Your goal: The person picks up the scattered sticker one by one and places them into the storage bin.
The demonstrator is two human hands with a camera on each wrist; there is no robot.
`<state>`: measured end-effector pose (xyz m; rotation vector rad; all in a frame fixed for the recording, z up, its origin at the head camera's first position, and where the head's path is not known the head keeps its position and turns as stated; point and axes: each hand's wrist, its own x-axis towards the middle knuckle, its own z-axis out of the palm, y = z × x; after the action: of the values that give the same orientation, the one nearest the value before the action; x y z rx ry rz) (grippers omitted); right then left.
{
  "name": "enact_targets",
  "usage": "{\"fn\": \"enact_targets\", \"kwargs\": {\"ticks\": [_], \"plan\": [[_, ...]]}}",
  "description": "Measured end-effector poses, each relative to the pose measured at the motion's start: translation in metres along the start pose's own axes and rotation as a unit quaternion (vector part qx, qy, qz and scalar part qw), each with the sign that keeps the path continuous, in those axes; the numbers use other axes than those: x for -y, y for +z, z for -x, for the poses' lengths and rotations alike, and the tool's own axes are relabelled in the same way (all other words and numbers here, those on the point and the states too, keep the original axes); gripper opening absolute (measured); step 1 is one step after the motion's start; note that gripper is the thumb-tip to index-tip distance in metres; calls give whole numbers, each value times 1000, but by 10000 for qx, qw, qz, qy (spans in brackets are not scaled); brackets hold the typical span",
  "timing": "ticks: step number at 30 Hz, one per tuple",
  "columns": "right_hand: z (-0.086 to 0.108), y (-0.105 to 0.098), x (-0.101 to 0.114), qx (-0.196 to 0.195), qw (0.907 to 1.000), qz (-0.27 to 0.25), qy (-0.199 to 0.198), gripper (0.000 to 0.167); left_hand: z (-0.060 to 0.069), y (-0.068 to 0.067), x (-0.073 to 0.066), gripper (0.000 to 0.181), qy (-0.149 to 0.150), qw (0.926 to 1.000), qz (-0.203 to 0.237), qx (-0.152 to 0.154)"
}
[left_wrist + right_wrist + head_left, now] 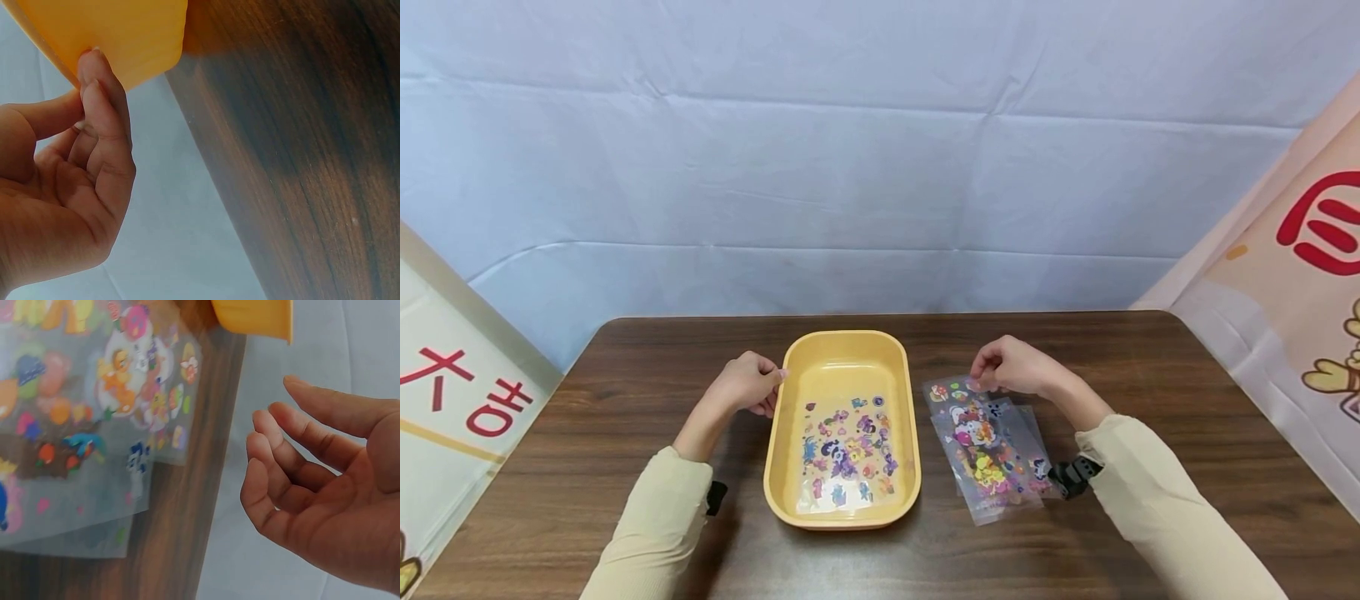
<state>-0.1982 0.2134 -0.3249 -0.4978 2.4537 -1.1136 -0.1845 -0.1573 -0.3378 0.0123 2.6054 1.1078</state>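
A yellow tray [778, 450] stands on the table with a clear sheet of colourful cartoon stickers [850, 454] lying inside. My left hand [748, 383] pinches the tray's left rim between thumb and fingers; the left wrist view shows this hand [81, 156] at the yellow wall [137, 37]. To the tray's right, overlapping transparent sticker sheets [985, 450] lie fanned. Over their top edge is my right hand [1015, 367]. In the right wrist view this hand [325, 475] has loosely bent fingers, thumb apart, and nothing between them, beside the sheets [81, 425].
The brown wooden table [625, 400] reaches back to a pale cloth backdrop [880, 167]. Printed banners with red characters hang at the left [460, 400] and right [1300, 250]. Bare tabletop shows between the tray and the sheets.
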Motion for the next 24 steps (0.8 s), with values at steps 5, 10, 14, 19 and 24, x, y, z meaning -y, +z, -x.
{"fn": "enact_targets", "kwargs": {"ticks": [5, 10, 14, 19, 24], "plan": [[5, -1, -8, -34, 9999, 35, 121, 11, 0, 0, 0, 35, -23, 10000, -2, 9], [9, -2, -15, -113, 9997, 105, 183, 14, 0, 0, 0, 34, 28, 10000, -42, 9], [11, -3, -20, -163, 9994, 192, 237, 14, 0, 0, 1, 34, 30, 10000, -43, 2], [14, -4, -28, -183, 9990, 222, 350, 15, 0, 0, 1, 34, 36, 10000, -29, -20], [18, -5, -35, -159, 9989, 172, 408, 15, 0, 1, 1, 34, 67, 10000, -35, -28]]}}
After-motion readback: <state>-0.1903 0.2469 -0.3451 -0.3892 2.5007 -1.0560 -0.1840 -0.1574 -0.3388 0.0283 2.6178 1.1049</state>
